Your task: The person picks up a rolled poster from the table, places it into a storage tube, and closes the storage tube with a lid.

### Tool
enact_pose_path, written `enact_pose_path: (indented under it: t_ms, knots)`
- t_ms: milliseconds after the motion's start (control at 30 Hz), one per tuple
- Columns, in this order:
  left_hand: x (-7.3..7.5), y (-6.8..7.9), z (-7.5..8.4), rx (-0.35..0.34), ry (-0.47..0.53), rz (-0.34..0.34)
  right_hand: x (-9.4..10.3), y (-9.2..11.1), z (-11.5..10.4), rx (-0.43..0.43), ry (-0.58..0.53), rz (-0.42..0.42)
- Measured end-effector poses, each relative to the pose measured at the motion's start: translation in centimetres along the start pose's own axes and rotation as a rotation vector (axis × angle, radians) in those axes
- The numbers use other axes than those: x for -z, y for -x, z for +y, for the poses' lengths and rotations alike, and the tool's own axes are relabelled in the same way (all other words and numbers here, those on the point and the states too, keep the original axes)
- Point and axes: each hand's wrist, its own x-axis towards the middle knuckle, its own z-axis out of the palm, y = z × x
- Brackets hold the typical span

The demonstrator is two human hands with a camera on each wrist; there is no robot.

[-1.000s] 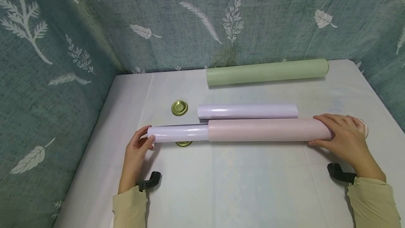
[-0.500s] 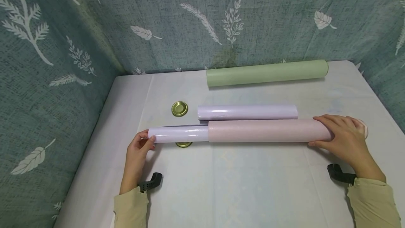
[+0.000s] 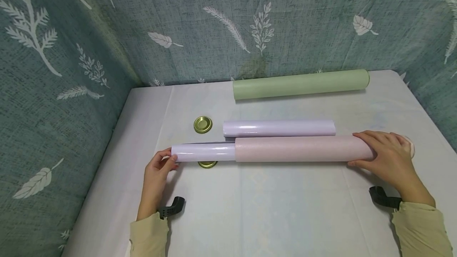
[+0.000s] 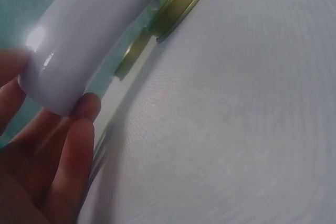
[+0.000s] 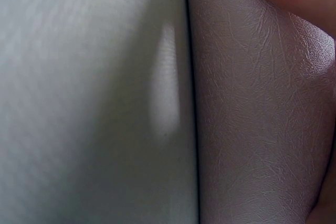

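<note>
In the head view a glossy pale lavender tube [image 3: 203, 152] runs into the left end of a wider pink tube [image 3: 296, 149]; the rest of it is hidden inside. My left hand [image 3: 156, 173] pinches its outer end between thumb and fingers, and the left wrist view shows this end [image 4: 63, 77] raised off the table. Over at the right, my right hand [image 3: 390, 158] grips the pink tube near its far end, fingers over the top and thumb on the near side. Textured pink surface [image 5: 252, 103] fills much of the right wrist view.
A second lavender tube [image 3: 278, 128] lies just behind the pink one. Farther back lies a green tube [image 3: 301, 85]. One gold lid [image 3: 202, 124] sits at left; another gold lid [image 3: 207, 164] is partly hidden under the held tube. Leaf-patterned cloth [image 3: 192, 23] borders the white table [image 3: 285, 209].
My left hand has moved slightly right, and the lavender tube has slid a little deeper into the pink one. The right hand and pink tube have stayed in place.
</note>
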Motion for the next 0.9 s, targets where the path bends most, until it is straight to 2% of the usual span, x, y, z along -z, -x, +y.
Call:
enact_pose_path:
  t_ms: [300, 500, 700, 900]
  knots:
    - [-0.16, 0.11, -0.27, -0.032, -0.044, -0.049, 0.01, 0.09, -0.08, -0.008, -0.001, -0.012]
    - [-0.31, 0.3, -0.18, -0.026, -0.05, -0.049, 0.11, 0.03, -0.16, -0.009, -0.001, -0.016]
    - [-0.56, 0.43, 0.15, -0.031, -0.029, -0.048, 0.19, -0.05, -0.16, -0.006, 0.0, -0.013]
    - [-0.84, 0.48, 0.49, -0.052, 0.006, -0.075, 0.07, -0.02, -0.11, -0.001, 0.003, -0.011]
